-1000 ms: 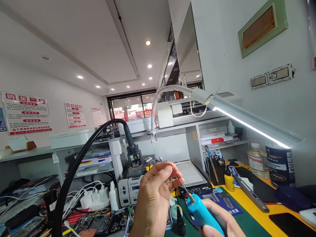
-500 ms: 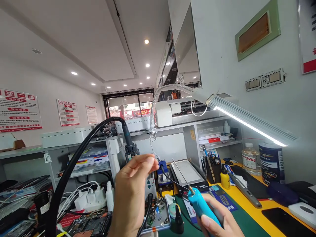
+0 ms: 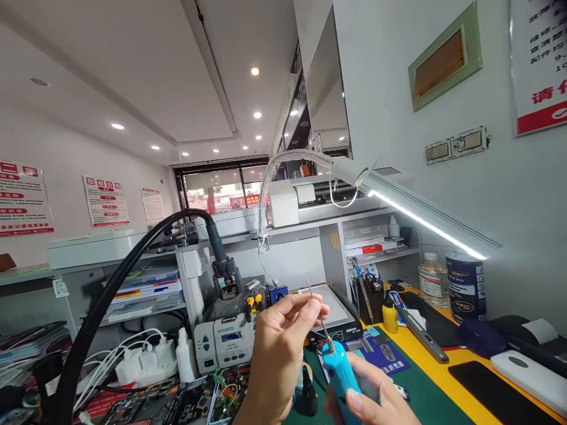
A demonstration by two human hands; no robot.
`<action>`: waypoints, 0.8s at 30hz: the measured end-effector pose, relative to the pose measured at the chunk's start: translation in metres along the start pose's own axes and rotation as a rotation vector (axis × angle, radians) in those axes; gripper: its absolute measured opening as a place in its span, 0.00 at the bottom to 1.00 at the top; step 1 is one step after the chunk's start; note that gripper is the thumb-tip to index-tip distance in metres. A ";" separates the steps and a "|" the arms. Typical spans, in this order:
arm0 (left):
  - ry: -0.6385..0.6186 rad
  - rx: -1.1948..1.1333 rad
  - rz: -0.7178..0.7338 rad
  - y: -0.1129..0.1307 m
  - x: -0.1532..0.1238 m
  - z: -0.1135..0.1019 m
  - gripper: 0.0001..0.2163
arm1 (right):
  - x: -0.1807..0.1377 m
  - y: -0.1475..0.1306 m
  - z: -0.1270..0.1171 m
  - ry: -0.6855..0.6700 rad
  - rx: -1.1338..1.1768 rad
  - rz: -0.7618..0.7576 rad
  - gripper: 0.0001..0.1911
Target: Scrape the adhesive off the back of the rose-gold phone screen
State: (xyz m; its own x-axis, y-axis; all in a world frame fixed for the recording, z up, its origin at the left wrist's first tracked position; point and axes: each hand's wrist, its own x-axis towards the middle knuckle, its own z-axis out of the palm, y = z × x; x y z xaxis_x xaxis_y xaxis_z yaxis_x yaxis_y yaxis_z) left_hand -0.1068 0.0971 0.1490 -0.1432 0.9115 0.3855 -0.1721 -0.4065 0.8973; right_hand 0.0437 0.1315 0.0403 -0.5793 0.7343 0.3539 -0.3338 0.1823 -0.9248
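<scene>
My right hand [image 3: 372, 396] grips a blue electric screwdriver [image 3: 339, 370] low in the middle, its thin metal bit [image 3: 315, 308] pointing up and to the left. My left hand [image 3: 279, 354] is raised just left of it, thumb and forefinger pinched on the bit about midway along, so the tip sticks out above the fingers. Both hands hover over the green mat [image 3: 425, 401] on the yellow workbench [image 3: 478, 363].
A black hose [image 3: 133, 265] arcs over from the left to a soldering station [image 3: 225, 336]. Opened phones and circuit boards [image 3: 177, 404] lie at the lower left. An LED bar lamp [image 3: 425, 221] hangs overhead. Bottles, a tin [image 3: 465, 286], tool holder [image 3: 367, 298] and phones [image 3: 491, 383] crowd the right.
My left hand, which had let go and drawn left half a second ago, has come back and pinched the bit. The camera has swung slightly to the right.
</scene>
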 end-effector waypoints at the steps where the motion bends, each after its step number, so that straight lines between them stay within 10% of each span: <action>1: -0.007 -0.001 0.011 0.000 0.000 -0.001 0.11 | 0.001 -0.003 0.000 -0.008 -0.020 -0.013 0.30; 14: 0.210 0.117 0.123 -0.004 -0.031 -0.066 0.08 | 0.008 -0.006 -0.021 0.238 -0.189 -0.038 0.17; 24: 0.155 0.157 0.035 -0.030 -0.067 -0.080 0.10 | 0.014 -0.026 0.045 0.206 -0.227 -0.016 0.16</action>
State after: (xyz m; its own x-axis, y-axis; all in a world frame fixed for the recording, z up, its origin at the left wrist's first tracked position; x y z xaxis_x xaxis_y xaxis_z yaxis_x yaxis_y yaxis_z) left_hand -0.1699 0.0429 0.0787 -0.2964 0.8718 0.3900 -0.0126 -0.4118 0.9112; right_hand 0.0110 0.1080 0.0755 -0.4047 0.8431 0.3540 -0.1533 0.3191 -0.9353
